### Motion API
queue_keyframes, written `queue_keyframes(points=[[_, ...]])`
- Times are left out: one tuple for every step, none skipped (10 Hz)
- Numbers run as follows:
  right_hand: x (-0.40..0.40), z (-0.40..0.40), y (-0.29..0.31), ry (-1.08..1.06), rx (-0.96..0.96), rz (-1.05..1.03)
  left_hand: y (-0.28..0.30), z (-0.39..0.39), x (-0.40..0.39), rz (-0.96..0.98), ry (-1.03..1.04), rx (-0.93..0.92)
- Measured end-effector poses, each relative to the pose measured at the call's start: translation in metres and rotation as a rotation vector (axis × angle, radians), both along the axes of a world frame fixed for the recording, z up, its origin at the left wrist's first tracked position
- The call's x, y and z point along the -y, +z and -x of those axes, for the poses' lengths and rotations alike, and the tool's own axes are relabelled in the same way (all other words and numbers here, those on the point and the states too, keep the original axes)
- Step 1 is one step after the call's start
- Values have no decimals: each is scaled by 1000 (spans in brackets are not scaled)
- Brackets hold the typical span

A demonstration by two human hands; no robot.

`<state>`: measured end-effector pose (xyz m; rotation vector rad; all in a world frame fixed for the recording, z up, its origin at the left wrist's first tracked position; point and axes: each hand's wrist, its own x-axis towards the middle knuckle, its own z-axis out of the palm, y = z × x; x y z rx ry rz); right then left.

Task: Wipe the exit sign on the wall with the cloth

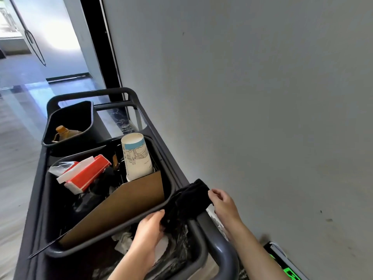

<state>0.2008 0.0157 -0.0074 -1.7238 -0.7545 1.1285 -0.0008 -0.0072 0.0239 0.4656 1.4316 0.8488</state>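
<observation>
One view only: head cam, worn by the person, tilted fwd and down, rolled sideways. It sits close above both hands, over the dark grey plastic cart (141,110), alongside the plain grey wall (262,98).

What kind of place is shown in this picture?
Probably a corridor of an office or public building: a cleaning cart with bins of rubbish stands beside a plain wall, a lit green exit sign sits low on it, and a glass door lies ahead.
</observation>
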Motion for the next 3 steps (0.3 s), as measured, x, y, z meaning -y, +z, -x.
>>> queue_keyframes(points=[[14,-5,18,15,82,-22,13,-4,1,-96,-67,-102],[36,-18,52,-11,200,-105,43,-22,5,-324,-137,-322],[55,-35,75,-34,339,-181,70,-41,11,-497,-214,-445]])
